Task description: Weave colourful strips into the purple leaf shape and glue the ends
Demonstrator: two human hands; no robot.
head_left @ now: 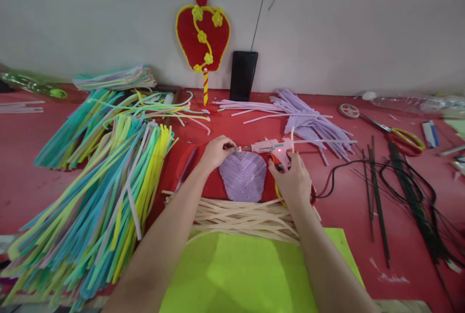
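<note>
My right hand (291, 179) is wrapped round the handle of a pink hot glue gun (271, 146), which has a small red light showing and a clear glue stick (327, 141) out of its back. The nozzle points left, at the fingertips of my left hand (217, 152). Those fingers are pinched on something small and pale that I cannot make out, at the top edge of a purple panel. This panel (244, 177), covered in slanting pipe cleaner strips, lies flat between my hands. Cream pipe cleaners (240, 216) lie just below it.
Multicoloured pipe cleaners (90, 206) pile up on the left, purple ones (308, 119) behind the gun. A red fan-shaped decoration (196, 37) and a phone (243, 75) stand by the wall. Scissors (403, 141), a black cord (363, 162) and dark stems (376, 206) lie right. Green sheet (240, 274) in front.
</note>
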